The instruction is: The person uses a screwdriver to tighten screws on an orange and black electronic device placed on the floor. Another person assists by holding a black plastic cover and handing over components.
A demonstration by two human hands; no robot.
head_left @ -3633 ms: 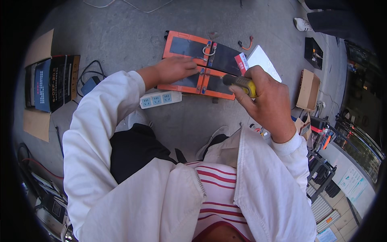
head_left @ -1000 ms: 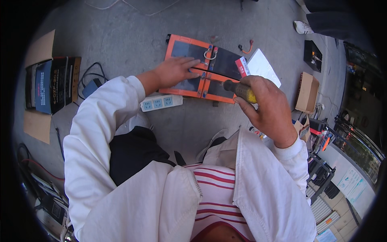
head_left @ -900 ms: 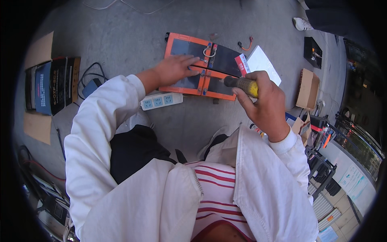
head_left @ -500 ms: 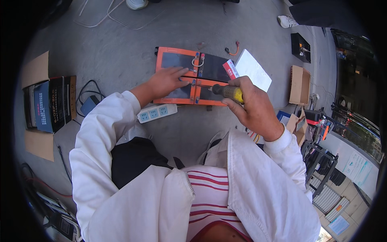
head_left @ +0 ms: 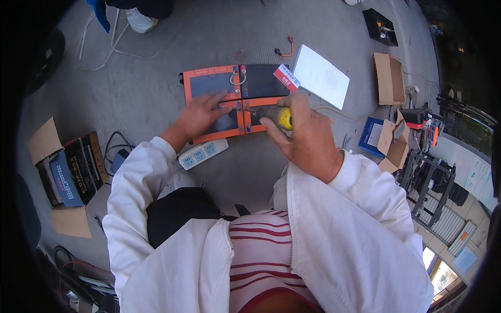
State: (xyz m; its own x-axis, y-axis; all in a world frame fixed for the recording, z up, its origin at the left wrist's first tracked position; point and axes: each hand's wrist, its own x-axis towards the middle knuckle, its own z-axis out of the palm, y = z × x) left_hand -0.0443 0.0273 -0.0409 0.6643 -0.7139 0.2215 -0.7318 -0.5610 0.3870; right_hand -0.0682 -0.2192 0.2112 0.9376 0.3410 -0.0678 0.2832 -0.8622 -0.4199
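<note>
My right hand (head_left: 309,136) grips a screwdriver (head_left: 267,116) with a yellow and dark handle. Its shaft points left at the terminals where the orange-edged batteries (head_left: 209,72) meet; the exact tip contact is too small to tell. My left hand (head_left: 200,117) rests on the near left battery, fingers stretched toward the same terminals. A short looped cable (head_left: 238,79) bridges two terminals on the far row. On the right, a dark battery top (head_left: 261,86) shows beside a red and white card (head_left: 286,78).
A white flat box (head_left: 321,77) lies right of the batteries, and a power strip (head_left: 203,154) lies close on the near side. An opened carton (head_left: 78,169) stands at left, with cardboard boxes (head_left: 389,78) at right. Another person's shoe (head_left: 140,21) is at upper left.
The view has swung, so the batteries and my hands sit further left in the picture. My hands keep nearly the same places on the batteries. More of the other person shows.
</note>
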